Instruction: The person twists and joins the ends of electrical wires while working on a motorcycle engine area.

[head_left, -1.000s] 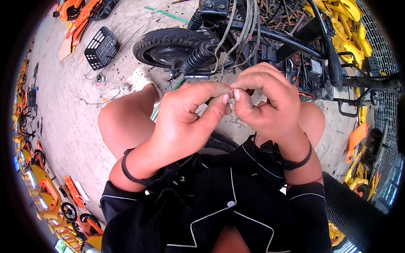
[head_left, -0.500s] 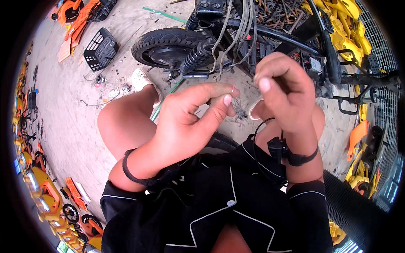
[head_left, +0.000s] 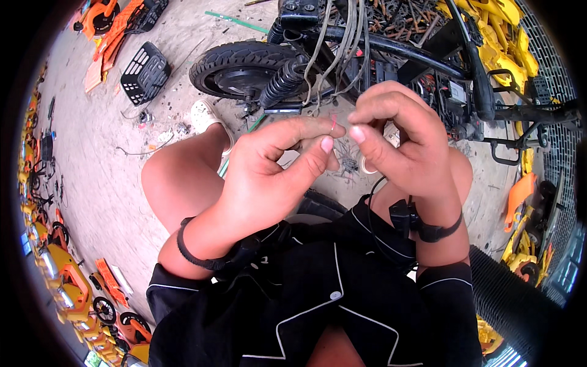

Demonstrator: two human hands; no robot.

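My left hand (head_left: 275, 171) pinches a thin red piece, perhaps wire (head_left: 334, 125), at its fingertips. Just to the right, my right hand (head_left: 400, 137) has bent fingers with a small gap between thumb and forefinger and nothing visible between them; its thumb tip is close to the left fingertips. Above both hands stands a black vehicle frame (head_left: 403, 55) with a wheel (head_left: 226, 70), a coil shock (head_left: 281, 85) and several loose grey cables (head_left: 333, 43) hanging over it. Small wire scraps (head_left: 348, 162) lie on the floor below my fingers.
A black basket (head_left: 143, 73) and orange panels (head_left: 110, 30) lie on the floor at upper left. Yellow panels (head_left: 501, 43) are piled at upper right, beside scrap metal. Orange and yellow scooter parts (head_left: 67, 269) line the left edge. A black ribbed object (head_left: 501, 293) is at lower right.
My right hand parted from the left fingertips, moving up and right, then came partly back toward them. The red piece stayed in my left hand and shows more clearly now.
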